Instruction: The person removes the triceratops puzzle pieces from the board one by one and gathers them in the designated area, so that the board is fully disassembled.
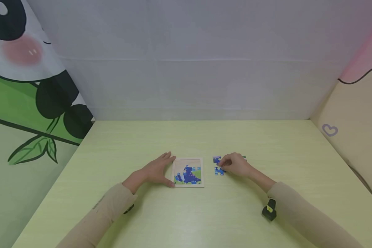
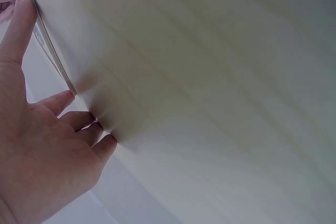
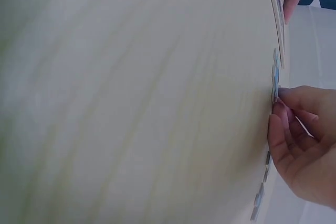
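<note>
Two hands at a part-filled dinosaur puzzle, one bracing it and one pinching a loose piece.
Taking twelve o'clock as away from the person, we see the puzzle frame (image 1: 188, 186) flat on the table (image 1: 186, 220), bare towards twelve o'clock inside its rim. At its nine o'clock side the left hand (image 1: 156, 169) spreads wide, thumb and fingers on the edge; at three o'clock the right hand (image 1: 239, 165) closes narrowly on a blue puzzle piece (image 1: 218, 171), though we cannot tell whether it is lifted. Another loose piece (image 1: 216, 159) lies just beside it, towards eleven o'clock. We judge that the fingertips could knock that neighbour, being so close, and that the frame could slide if the bracing hand pushes unevenly.
</note>
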Demonstrator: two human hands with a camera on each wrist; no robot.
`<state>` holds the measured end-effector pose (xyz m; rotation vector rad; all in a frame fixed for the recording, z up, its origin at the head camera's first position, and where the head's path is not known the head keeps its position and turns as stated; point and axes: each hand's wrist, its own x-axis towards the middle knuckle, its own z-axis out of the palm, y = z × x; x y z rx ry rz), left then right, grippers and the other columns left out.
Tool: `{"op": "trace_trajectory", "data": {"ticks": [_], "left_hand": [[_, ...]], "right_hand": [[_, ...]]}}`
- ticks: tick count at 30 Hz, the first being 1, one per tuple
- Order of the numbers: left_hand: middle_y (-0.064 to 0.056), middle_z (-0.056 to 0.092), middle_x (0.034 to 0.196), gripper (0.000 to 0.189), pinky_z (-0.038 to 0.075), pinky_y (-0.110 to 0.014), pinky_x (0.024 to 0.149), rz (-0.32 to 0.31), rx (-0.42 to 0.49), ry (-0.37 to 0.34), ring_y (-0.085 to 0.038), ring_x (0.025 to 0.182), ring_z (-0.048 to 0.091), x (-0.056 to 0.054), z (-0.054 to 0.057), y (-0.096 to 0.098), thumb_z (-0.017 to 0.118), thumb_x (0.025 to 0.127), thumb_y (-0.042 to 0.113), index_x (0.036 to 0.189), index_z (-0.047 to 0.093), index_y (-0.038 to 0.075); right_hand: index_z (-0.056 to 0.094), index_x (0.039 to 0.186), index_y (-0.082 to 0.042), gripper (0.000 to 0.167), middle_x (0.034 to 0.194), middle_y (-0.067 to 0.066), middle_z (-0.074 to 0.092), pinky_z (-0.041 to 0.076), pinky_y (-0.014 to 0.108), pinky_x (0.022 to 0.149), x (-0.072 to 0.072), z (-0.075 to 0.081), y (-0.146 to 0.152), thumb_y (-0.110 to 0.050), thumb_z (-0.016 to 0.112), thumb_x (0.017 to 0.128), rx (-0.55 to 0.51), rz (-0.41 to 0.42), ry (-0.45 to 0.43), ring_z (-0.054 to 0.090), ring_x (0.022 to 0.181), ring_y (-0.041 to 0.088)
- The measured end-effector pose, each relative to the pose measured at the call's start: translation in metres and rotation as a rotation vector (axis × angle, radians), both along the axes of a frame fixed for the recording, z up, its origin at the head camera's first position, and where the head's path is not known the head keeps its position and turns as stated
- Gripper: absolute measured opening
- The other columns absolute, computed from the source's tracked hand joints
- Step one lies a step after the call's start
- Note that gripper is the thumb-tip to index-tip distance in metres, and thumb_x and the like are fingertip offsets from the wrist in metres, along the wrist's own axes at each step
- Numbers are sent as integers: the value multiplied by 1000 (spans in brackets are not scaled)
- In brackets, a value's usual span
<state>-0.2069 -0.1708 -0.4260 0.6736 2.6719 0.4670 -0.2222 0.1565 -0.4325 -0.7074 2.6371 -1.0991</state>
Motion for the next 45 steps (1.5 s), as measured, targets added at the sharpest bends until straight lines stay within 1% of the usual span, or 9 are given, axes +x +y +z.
{"op": "trace_trajectory", "data": {"ticks": [5,13,17,19,23,29,35,41,45], "left_hand": [[-18,10,150,108,16,-50,109,-3,10,0,-33,138,6,1,1,0,76,62,53,143,24,5],[-17,9,150,108,15,-49,110,6,6,-4,-33,138,6,1,0,0,76,62,54,144,23,7],[-17,9,150,108,15,-50,109,13,7,-3,-33,138,6,2,1,0,76,62,53,144,24,7],[-17,9,150,108,15,-50,109,13,6,-1,-33,138,6,2,1,0,76,62,53,144,24,7],[-17,9,150,108,15,-50,109,7,9,1,-33,138,6,2,2,0,76,62,53,144,24,6],[-18,10,150,107,16,-50,109,8,16,0,-34,138,6,2,2,0,76,62,52,143,24,5],[-19,9,150,106,16,-50,109,2,22,-3,-34,138,6,2,2,0,76,63,52,143,24,5],[-19,9,150,106,17,-50,109,-7,28,-8,-34,137,5,1,2,0,76,64,52,143,24,4],[-19,9,150,107,17,-49,109,-7,23,-5,-33,138,5,0,0,-1,75,63,53,143,23,5]], "right_hand": [[68,86,-1,8,85,5,67,48,22,63,-1,0,2,1,64,79,0,12,-5,55,72,12],[67,87,-2,8,84,4,65,47,21,58,-6,2,-4,0,65,79,-6,22,-33,52,68,12],[67,89,-1,10,83,3,65,47,22,62,-7,7,-16,-2,66,79,-10,35,-31,53,70,11],[67,90,0,11,82,4,65,48,22,63,-8,8,-23,-3,66,79,-18,63,-12,54,70,11],[67,92,-1,13,81,2,64,48,22,63,-9,9,-41,-5,66,80,-36,113,-12,55,70,10],[65,98,1,21,84,3,64,49,21,64,-11,7,-69,-7,68,78,-49,160,-58,56,74,11],[64,104,2,31,89,4,64,48,20,67,-10,8,-93,-7,72,75,-21,135,-105,55,75,11],[65,100,2,33,86,3,63,46,19,62,-8,6,-103,-10,76,72,13,136,-115,53,70,10],[64,99,1,35,83,1,62,46,19,63,-8,5,-108,-9,78,69,42,107,-117,53,71,10]]}}
